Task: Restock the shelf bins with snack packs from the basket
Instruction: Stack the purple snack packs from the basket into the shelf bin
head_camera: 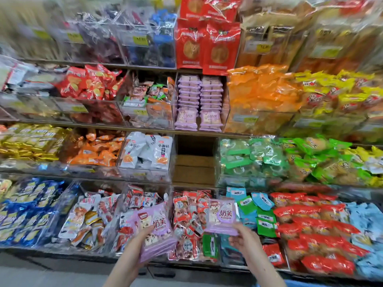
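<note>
Over the bottom bins [70, 195], left hand [142, 241]: your fingers grip a stack of purple packs [155, 229] from below.
Shelf gap [194, 162]: open room above, between your hands.
Right hand [243, 238]: your fingers pinch one purple pack [222, 216] by its lower edge.

1. One view only: a wide-angle camera worn on the person's head, looking forward and somewhat down at the shelf bins [145, 112].
2. It stands near: four tiers of bins fill the frame edge to edge, blurred and bowed toward the rim.
3. The left hand [138, 243], gripping a purple stack [155, 226], sits at 6 o'clock; the right hand [244, 239], gripping a purple pack [222, 214], at 5 o'clock.
4. A strip of grey floor [31, 274] shows at 7 o'clock.
</note>
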`<state>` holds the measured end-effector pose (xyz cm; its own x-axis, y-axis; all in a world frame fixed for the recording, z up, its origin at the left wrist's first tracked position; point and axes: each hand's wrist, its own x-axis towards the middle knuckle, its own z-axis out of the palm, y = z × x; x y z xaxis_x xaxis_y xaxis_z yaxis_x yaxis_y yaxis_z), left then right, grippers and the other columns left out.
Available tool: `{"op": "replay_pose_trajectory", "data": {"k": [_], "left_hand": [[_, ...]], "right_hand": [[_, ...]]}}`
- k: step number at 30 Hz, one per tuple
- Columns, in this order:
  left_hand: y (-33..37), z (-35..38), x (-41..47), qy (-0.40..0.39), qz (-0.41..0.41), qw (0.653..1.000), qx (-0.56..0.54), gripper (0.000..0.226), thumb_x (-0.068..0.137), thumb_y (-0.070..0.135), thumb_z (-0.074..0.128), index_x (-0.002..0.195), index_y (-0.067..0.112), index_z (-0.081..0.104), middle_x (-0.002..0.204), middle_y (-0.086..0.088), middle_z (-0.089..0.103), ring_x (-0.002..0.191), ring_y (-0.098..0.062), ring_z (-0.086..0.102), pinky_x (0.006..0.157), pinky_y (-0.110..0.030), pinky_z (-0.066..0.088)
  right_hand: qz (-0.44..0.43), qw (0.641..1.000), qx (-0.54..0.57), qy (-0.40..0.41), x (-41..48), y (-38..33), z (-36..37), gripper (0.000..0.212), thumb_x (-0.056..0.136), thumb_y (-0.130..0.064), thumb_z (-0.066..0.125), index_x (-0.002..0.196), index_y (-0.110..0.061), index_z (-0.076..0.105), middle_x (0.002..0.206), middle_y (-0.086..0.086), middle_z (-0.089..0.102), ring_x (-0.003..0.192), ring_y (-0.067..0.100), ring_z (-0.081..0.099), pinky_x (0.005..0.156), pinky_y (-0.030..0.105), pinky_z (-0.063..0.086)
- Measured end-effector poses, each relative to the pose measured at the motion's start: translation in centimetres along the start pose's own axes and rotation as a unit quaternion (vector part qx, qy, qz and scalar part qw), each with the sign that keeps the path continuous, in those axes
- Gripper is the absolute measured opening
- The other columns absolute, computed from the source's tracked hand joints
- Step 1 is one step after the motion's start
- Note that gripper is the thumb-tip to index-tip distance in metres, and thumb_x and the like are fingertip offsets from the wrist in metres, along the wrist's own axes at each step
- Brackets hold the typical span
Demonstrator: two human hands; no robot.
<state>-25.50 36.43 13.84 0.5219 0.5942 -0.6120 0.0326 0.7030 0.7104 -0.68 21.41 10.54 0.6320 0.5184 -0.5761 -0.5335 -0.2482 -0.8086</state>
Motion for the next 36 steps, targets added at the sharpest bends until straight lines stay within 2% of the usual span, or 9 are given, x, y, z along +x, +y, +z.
{"op": "replay_pose_trajectory", "data": {"k": [7, 13, 16, 18, 20, 22, 29, 33, 36], "left_hand": [[9.0, 3.4, 6.9, 0.017, 0.079, 0.996, -0.046, 0.078, 0.079, 0.033, 0.066, 0.147, 0.02, 0.032, 0.158, 0.004, 0.019, 0.132, -0.024, 0.044, 0.079, -0.041, 0.05], [15.2, 4.5, 8.8, -0.005, 0.106, 0.99, -0.098, 0.047, 0.091, 0.016, 0.059, 0.136, 0.01, 0.045, 0.146, -0.004, 0.039, 0.075, -0.018, 0.07, 0.06, -0.032, 0.055], [18.1, 4.6, 9.8, -0.031, 0.114, 0.986, -0.114, 0.08, 0.079, 0.025, 0.067, 0.149, 0.025, 0.029, 0.153, 0.0, 0.033, 0.106, -0.024, 0.063, 0.077, -0.041, 0.052], [20.2, 4.6, 10.5, -0.027, 0.117, 0.987, -0.11, 0.072, 0.077, 0.028, 0.066, 0.144, 0.026, 0.04, 0.15, 0.003, 0.038, 0.115, -0.023, 0.06, 0.081, -0.043, 0.05], [22.0, 4.6, 10.8, -0.021, 0.125, 0.989, -0.083, 0.042, 0.078, 0.029, 0.066, 0.119, 0.021, 0.064, 0.136, 0.005, 0.051, 0.101, -0.023, 0.067, 0.073, -0.041, 0.051], [23.6, 4.5, 11.3, -0.026, 0.122, 0.99, -0.065, 0.034, 0.076, 0.032, 0.067, 0.107, 0.021, 0.06, 0.124, 0.002, 0.057, 0.091, -0.027, 0.07, 0.067, -0.04, 0.052], [26.4, 3.5, 13.3, -0.056, 0.097, 0.992, -0.065, 0.047, 0.075, 0.028, 0.066, 0.117, 0.009, 0.062, 0.11, -0.011, 0.07, 0.098, -0.031, 0.068, 0.079, -0.041, 0.051], [27.2, 3.1, 14.6, -0.056, 0.087, 0.991, -0.08, 0.052, 0.076, 0.027, 0.067, 0.124, 0.01, 0.059, 0.125, -0.011, 0.063, 0.113, -0.031, 0.061, 0.086, -0.043, 0.05], [27.6, 3.4, 15.5, -0.065, 0.101, 0.991, -0.064, 0.038, 0.066, 0.029, 0.068, 0.102, 0.017, 0.063, 0.086, 0.002, 0.074, 0.078, -0.022, 0.072, 0.069, -0.039, 0.049]], "right_hand": [[-0.068, 0.994, -0.015, -0.089, 6.1, -10.3, 6.5, 0.021, 0.094, -0.019, 0.055, 0.106, -0.003, 0.064, 0.066, 0.005, 0.058, 0.052, 0.014, 0.049, 0.044, 0.023, 0.036], [-0.138, 0.985, 0.037, -0.096, 10.6, -20.3, 12.8, 0.023, 0.095, -0.015, 0.054, 0.111, 0.0, 0.057, 0.065, 0.008, 0.06, 0.048, 0.012, 0.056, 0.043, 0.02, 0.046], [-0.164, 0.979, 0.068, -0.102, 12.3, -25.0, 16.0, 0.02, 0.095, -0.016, 0.053, 0.111, -0.003, 0.054, 0.072, 0.008, 0.058, 0.054, 0.012, 0.058, 0.047, 0.02, 0.05], [-0.171, 0.977, 0.076, -0.103, 13.4, -27.8, 18.0, 0.021, 0.096, -0.017, 0.053, 0.113, -0.004, 0.052, 0.071, 0.007, 0.058, 0.054, 0.013, 0.058, 0.049, 0.021, 0.051], [-0.175, 0.975, 0.1, -0.095, 14.4, -30.3, 19.8, 0.021, 0.096, -0.014, 0.052, 0.112, -0.001, 0.05, 0.071, 0.01, 0.056, 0.056, 0.016, 0.057, 0.047, 0.021, 0.051], [-0.173, 0.972, 0.13, -0.095, 15.2, -32.3, 21.4, 0.018, 0.097, -0.013, 0.05, 0.111, -0.002, 0.047, 0.073, 0.012, 0.055, 0.056, 0.017, 0.057, 0.045, 0.02, 0.051], [-0.183, 0.969, 0.133, -0.1, 17.7, -35.9, 25.3, 0.034, 0.093, -0.007, 0.055, 0.123, 0.008, 0.048, 0.088, 0.004, 0.053, 0.095, 0.021, 0.062, 0.077, 0.026, 0.052], [-0.172, 0.975, 0.118, -0.08, 19.1, -37.2, 26.9, 0.042, 0.092, -0.002, 0.054, 0.131, 0.006, 0.042, 0.084, 0.008, 0.051, 0.069, 0.015, 0.054, 0.076, 0.028, 0.055], [-0.158, 0.979, 0.113, -0.066, 19.8, -37.2, 27.3, 0.041, 0.093, -0.001, 0.051, 0.133, 0.004, 0.042, 0.082, 0.008, 0.049, 0.068, 0.015, 0.053, 0.083, 0.028, 0.05]]}}
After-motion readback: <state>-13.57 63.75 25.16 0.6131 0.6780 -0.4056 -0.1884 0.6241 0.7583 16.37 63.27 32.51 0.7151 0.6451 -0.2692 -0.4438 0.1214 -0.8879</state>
